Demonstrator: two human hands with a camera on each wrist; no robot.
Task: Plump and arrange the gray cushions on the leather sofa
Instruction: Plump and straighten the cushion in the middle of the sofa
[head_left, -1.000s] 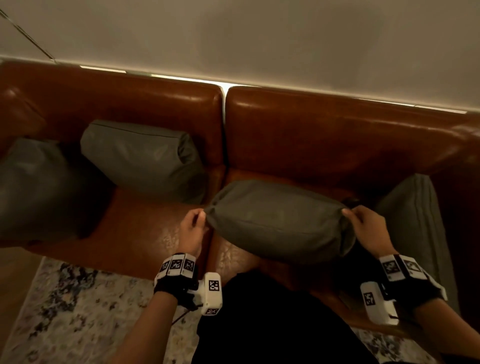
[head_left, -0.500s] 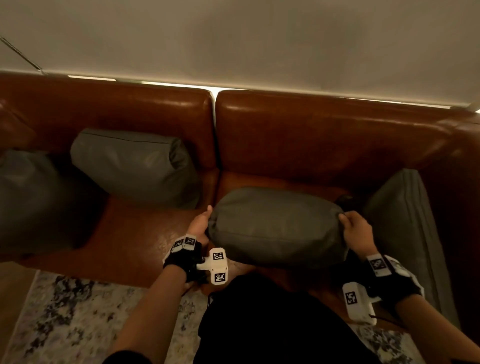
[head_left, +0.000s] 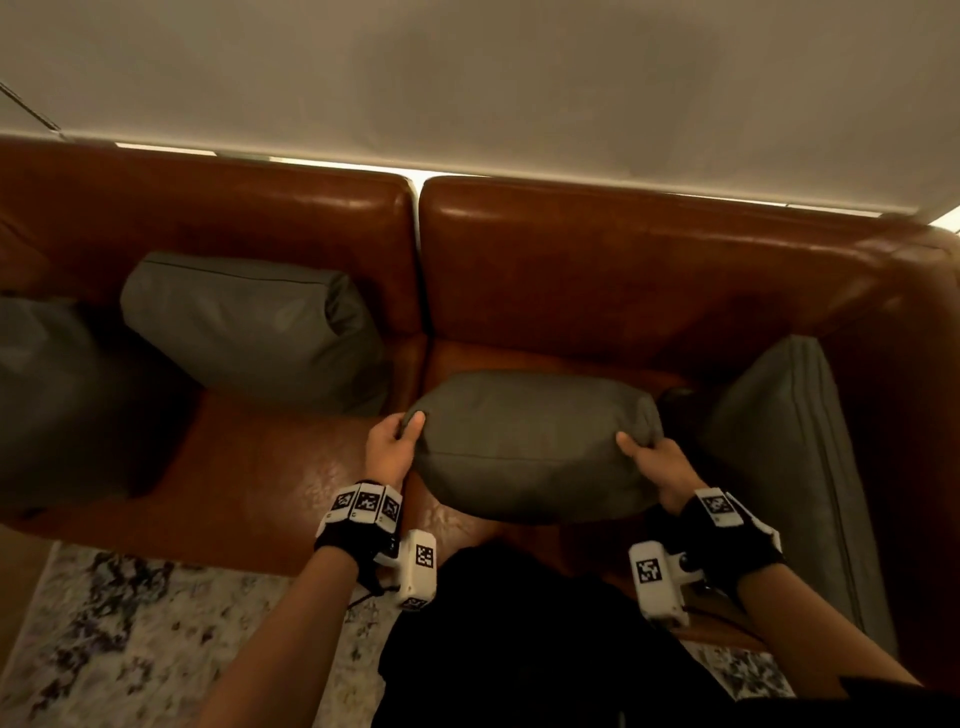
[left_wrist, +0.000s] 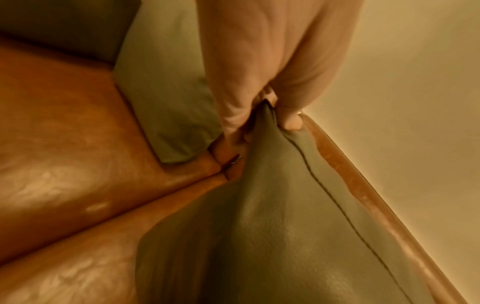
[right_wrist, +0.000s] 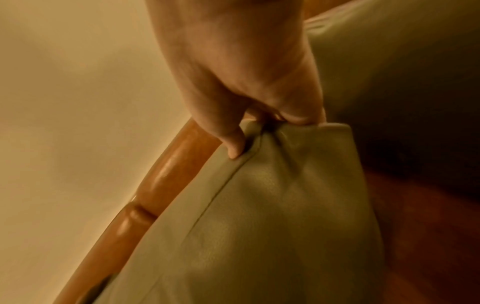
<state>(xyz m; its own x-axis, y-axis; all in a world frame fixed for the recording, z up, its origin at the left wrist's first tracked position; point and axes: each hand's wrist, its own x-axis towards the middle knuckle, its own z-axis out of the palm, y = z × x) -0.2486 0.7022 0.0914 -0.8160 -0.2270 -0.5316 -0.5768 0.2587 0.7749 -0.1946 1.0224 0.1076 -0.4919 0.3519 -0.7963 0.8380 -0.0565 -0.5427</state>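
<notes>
Nearest the camera: person's dark-clothed torso, both forearms with black wrist straps carrying white tagged camera blocks. Patterned pale rug (head_left: 119, 639) on the floor at the front edge of the brown leather sofa (head_left: 623, 270).

Left hand (head_left: 390, 447): grip closed, thumb and fingers pinching the left corner of the plump gray leather cushion (head_left: 530, 447); the left wrist view shows the corner seam bunched between them. Right hand (head_left: 655, 465): grip likewise closed, pinching the right corner; the right wrist view confirms the pinch at the seam.

The held cushion lies over the sofa's right seat, short of the backrest, a strip of bare seat showing behind it. Whether it rests on the seat or is lifted clear: cannot tell.

Further back: a second gray cushion (head_left: 249, 332) against the sofa's left backrest; a third (head_left: 62, 405) at the sofa's left end; a flat ribbed gray cushion (head_left: 795, 467) leaning against the sofa's right arm.

Judgement: step in hand is plumping this cushion by its corners. Next move likely calls for setting it upright against the sofa's right backrest, both corners level.
</notes>
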